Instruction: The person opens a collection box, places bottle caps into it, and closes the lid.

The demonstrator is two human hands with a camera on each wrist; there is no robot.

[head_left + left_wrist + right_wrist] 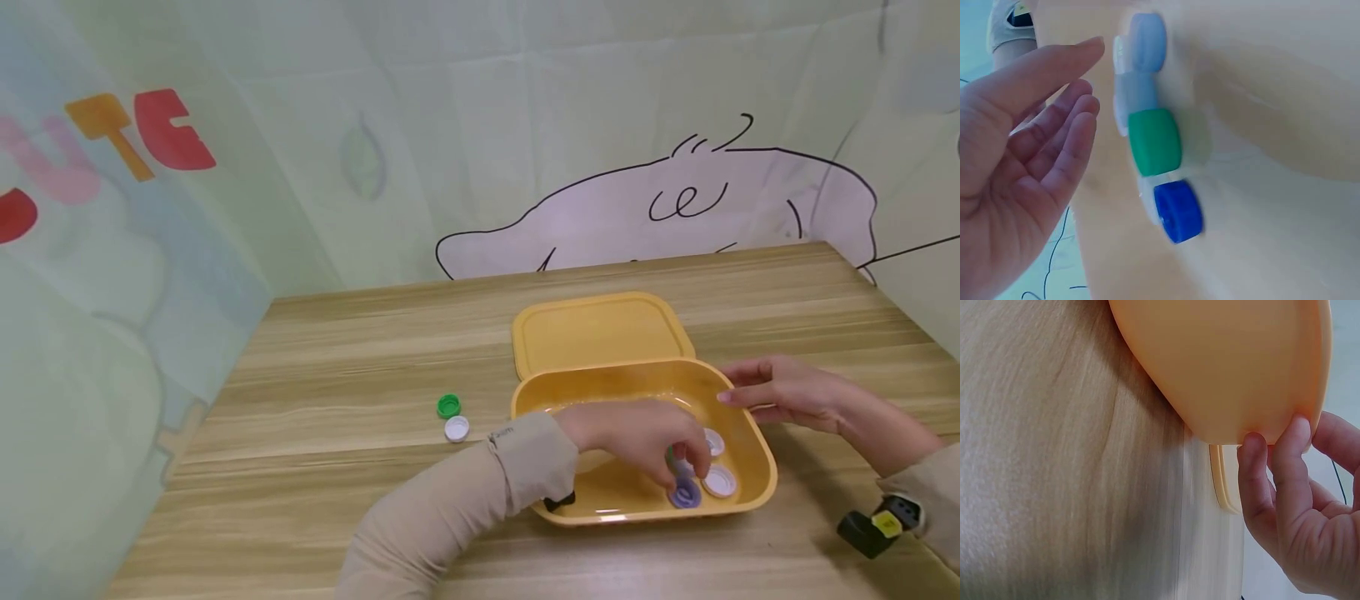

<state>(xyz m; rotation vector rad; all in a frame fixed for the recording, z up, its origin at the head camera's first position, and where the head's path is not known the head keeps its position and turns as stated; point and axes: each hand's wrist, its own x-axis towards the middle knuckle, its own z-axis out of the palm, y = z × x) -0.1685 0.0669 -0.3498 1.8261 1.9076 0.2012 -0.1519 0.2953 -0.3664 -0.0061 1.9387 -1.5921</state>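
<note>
A yellow-orange plastic box point(637, 372) stands on the table with several bottle caps inside. My left hand point(641, 437) reaches into it, fingers curved down over the caps. In the left wrist view a gap separates the left thumb and fingers point(1060, 69) from a pale blue cap point(1147, 42), a green cap point(1155, 142) and a dark blue cap point(1179, 211). White caps point(719, 481) lie beside a purplish cap point(685, 494) in the head view. My right hand point(798, 392) grips the box's right rim, thumb over the edge and fingertips against the outer wall point(1229, 369).
Behind the box lies its flat orange lid point(600, 333). On the table to the left are a green cap point(448, 406) and a white cap point(457, 429). A printed cloth point(420, 150) hangs behind the wooden table point(337, 367).
</note>
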